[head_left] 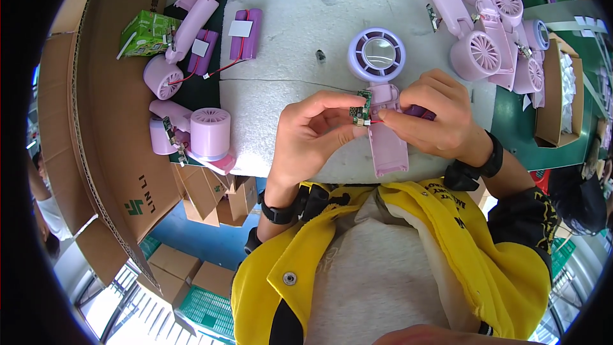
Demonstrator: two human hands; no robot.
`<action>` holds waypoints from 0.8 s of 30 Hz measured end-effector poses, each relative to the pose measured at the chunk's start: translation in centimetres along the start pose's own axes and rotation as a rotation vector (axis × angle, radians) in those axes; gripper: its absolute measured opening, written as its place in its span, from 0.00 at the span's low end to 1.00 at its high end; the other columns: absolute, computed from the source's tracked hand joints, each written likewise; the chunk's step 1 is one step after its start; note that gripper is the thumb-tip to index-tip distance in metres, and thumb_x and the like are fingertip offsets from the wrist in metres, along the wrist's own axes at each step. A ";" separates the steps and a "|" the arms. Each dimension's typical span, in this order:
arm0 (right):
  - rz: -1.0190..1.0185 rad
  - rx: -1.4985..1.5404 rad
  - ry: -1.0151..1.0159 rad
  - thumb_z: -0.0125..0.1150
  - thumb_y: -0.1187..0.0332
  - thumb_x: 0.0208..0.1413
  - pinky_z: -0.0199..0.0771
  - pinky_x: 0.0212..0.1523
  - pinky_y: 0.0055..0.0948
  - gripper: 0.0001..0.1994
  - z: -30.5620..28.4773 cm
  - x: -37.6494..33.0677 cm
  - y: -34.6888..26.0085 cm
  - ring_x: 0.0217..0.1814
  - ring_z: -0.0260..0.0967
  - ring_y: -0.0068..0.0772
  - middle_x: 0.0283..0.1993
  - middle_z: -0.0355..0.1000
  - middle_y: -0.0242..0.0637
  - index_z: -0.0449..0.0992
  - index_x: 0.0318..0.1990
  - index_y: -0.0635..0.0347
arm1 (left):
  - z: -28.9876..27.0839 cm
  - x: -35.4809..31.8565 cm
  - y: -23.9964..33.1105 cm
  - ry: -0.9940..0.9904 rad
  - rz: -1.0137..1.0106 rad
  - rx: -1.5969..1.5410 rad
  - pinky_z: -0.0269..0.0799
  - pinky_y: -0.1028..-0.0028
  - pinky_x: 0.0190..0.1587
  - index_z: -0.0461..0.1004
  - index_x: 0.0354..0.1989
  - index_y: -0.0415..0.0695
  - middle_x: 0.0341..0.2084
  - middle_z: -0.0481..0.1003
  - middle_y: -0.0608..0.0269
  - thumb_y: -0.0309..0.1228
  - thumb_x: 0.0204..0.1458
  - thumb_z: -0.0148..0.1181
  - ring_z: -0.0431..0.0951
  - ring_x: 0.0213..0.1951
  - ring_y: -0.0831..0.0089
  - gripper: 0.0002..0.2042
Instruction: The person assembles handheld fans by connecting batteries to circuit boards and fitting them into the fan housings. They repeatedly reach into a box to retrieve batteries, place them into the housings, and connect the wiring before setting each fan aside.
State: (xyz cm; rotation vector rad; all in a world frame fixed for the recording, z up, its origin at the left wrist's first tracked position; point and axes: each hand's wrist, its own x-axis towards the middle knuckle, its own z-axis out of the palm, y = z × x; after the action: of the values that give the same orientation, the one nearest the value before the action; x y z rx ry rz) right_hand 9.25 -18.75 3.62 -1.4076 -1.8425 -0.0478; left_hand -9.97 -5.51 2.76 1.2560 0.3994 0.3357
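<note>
A lilac hand-held fan housing (383, 89) lies open on a white foam pad (294, 32), round grille away from me, handle toward me. My left hand (316, 134) pinches a small green circuit board (361, 110) over the handle's upper end. My right hand (431, 115) grips a purple battery pack (418, 112) beside the handle, its fingertips touching a small white connector and red wire at the board. Both hands meet over the housing.
Two purple battery packs (246, 32) with red wires lie at the pad's left edge. Lilac fan parts (198, 134) sit left of the pad and more fan halves (485, 32) pile at the right. A big cardboard box (108, 121) stands left, a small one (562, 96) right.
</note>
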 end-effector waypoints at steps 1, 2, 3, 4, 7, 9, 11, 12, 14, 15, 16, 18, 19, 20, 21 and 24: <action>0.003 -0.001 -0.004 0.72 0.76 0.32 0.60 0.24 0.29 0.15 0.0 0.0 0.0 0.23 0.62 0.29 0.29 0.65 0.30 0.83 0.33 0.57 | 0.1 0.0 0.1 0.007 -0.008 -0.010 0.79 0.78 0.43 0.76 0.49 0.37 0.40 0.80 0.60 0.12 0.48 0.65 0.80 0.40 0.77 0.18; 0.005 -0.002 -0.008 0.72 0.76 0.32 0.60 0.24 0.29 0.15 -0.1 0.0 0.0 0.23 0.62 0.29 0.29 0.65 0.30 0.83 0.34 0.57 | 0.1 0.1 0.2 0.007 -0.008 -0.010 0.79 0.78 0.43 0.76 0.49 0.37 0.40 0.80 0.60 0.12 0.48 0.65 0.80 0.40 0.77 0.18; 0.006 -0.002 -0.008 0.72 0.76 0.32 0.60 0.24 0.29 0.15 0.0 0.0 0.0 0.23 0.62 0.29 0.29 0.65 0.30 0.83 0.34 0.57 | 0.1 0.1 0.2 0.004 -0.005 -0.019 0.79 0.77 0.45 0.75 0.49 0.37 0.41 0.79 0.59 0.11 0.49 0.64 0.80 0.41 0.76 0.18; 0.005 -0.001 0.000 0.72 0.76 0.32 0.60 0.24 0.29 0.15 0.0 0.0 0.0 0.23 0.63 0.29 0.29 0.65 0.31 0.83 0.34 0.57 | 0.1 0.1 0.3 0.001 -0.002 -0.026 0.79 0.76 0.46 0.75 0.49 0.36 0.42 0.79 0.58 0.11 0.49 0.63 0.80 0.43 0.75 0.18; 0.002 0.000 0.017 0.72 0.76 0.32 0.61 0.24 0.29 0.15 0.1 0.1 -0.1 0.24 0.63 0.29 0.29 0.65 0.31 0.83 0.34 0.57 | 0.1 0.1 0.3 0.003 -0.003 -0.045 0.79 0.75 0.49 0.74 0.49 0.35 0.42 0.79 0.56 0.10 0.49 0.62 0.80 0.44 0.73 0.18; 0.003 -0.002 0.018 0.72 0.76 0.32 0.61 0.24 0.29 0.15 0.1 0.0 -0.1 0.24 0.63 0.29 0.29 0.65 0.31 0.83 0.34 0.57 | 0.1 0.0 0.2 0.015 -0.008 -0.067 0.79 0.73 0.50 0.74 0.50 0.34 0.43 0.79 0.55 0.10 0.50 0.62 0.80 0.45 0.72 0.18; 0.003 -0.002 0.020 0.72 0.76 0.32 0.61 0.24 0.29 0.15 0.1 0.1 -0.1 0.24 0.63 0.30 0.29 0.65 0.31 0.83 0.34 0.57 | 0.1 0.1 0.2 0.012 0.001 -0.081 0.79 0.73 0.50 0.74 0.50 0.34 0.43 0.78 0.55 0.10 0.50 0.62 0.80 0.45 0.72 0.18; 0.002 -0.003 0.021 0.72 0.76 0.32 0.61 0.24 0.29 0.15 0.1 0.0 -0.2 0.24 0.63 0.30 0.29 0.65 0.31 0.83 0.34 0.57 | 0.1 0.1 0.1 0.009 0.009 -0.095 0.79 0.73 0.50 0.74 0.50 0.34 0.44 0.78 0.55 0.10 0.50 0.62 0.80 0.46 0.72 0.18; 0.000 -0.006 0.024 0.71 0.76 0.32 0.61 0.24 0.29 0.15 0.1 0.0 -0.2 0.24 0.63 0.29 0.29 0.65 0.31 0.83 0.34 0.57 | 0.1 0.1 0.0 0.005 0.017 -0.110 0.79 0.73 0.51 0.73 0.50 0.34 0.44 0.78 0.55 0.10 0.49 0.62 0.80 0.46 0.72 0.18; -0.001 -0.006 0.024 0.71 0.76 0.32 0.61 0.24 0.29 0.15 0.1 0.0 -0.2 0.24 0.63 0.29 0.29 0.65 0.31 0.83 0.34 0.57 | 0.1 0.1 0.0 0.008 0.017 -0.111 0.79 0.74 0.50 0.73 0.50 0.34 0.44 0.78 0.56 0.10 0.49 0.62 0.80 0.45 0.72 0.18; 0.005 -0.010 0.014 0.71 0.76 0.32 0.61 0.24 0.29 0.15 0.1 0.0 -0.2 0.24 0.63 0.29 0.30 0.66 0.31 0.82 0.34 0.57 | 0.1 0.1 -0.1 0.011 0.016 -0.112 0.79 0.74 0.50 0.73 0.50 0.34 0.44 0.78 0.56 0.10 0.49 0.63 0.80 0.45 0.73 0.18; 0.017 -0.019 -0.005 0.71 0.76 0.32 0.62 0.24 0.29 0.14 0.0 0.0 -0.2 0.24 0.63 0.30 0.30 0.66 0.31 0.82 0.34 0.57 | 0.1 0.1 -0.2 0.014 0.015 -0.113 0.79 0.74 0.49 0.73 0.50 0.35 0.43 0.78 0.57 0.10 0.49 0.63 0.80 0.44 0.73 0.19; 0.017 -0.018 -0.005 0.71 0.76 0.32 0.62 0.24 0.29 0.14 0.0 0.0 -0.2 0.24 0.63 0.30 0.30 0.66 0.31 0.82 0.34 0.57 | 0.1 0.1 -0.2 0.018 0.025 -0.085 0.79 0.75 0.48 0.74 0.49 0.35 0.43 0.78 0.57 0.11 0.48 0.64 0.80 0.44 0.74 0.18; 0.020 -0.022 -0.010 0.71 0.76 0.33 0.62 0.24 0.29 0.14 0.0 0.0 -0.3 0.24 0.63 0.30 0.30 0.66 0.31 0.82 0.34 0.57 | 0.1 0.1 -0.2 0.023 0.036 -0.057 0.79 0.75 0.48 0.74 0.49 0.36 0.43 0.78 0.58 0.11 0.48 0.65 0.80 0.43 0.74 0.18; 0.023 -0.025 -0.015 0.71 0.76 0.33 0.62 0.24 0.29 0.14 0.0 0.0 -0.3 0.24 0.63 0.29 0.30 0.66 0.31 0.82 0.34 0.57 | 0.1 0.1 -0.3 0.027 0.046 -0.028 0.79 0.76 0.47 0.75 0.48 0.36 0.42 0.78 0.59 0.12 0.48 0.65 0.79 0.43 0.75 0.18; 0.035 -0.017 -0.026 0.71 0.76 0.34 0.62 0.24 0.28 0.14 0.0 0.0 -0.4 0.24 0.63 0.29 0.30 0.67 0.31 0.82 0.33 0.57 | 0.1 0.3 -0.4 0.029 0.141 0.114 0.78 0.76 0.45 0.76 0.48 0.37 0.41 0.78 0.59 0.12 0.46 0.66 0.79 0.42 0.74 0.19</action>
State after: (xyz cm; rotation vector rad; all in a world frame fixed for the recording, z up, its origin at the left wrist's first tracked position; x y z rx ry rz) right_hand 8.93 -18.88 3.75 -1.4583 -1.8424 -0.0279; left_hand -9.62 -5.59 2.41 1.3961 0.3595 0.4563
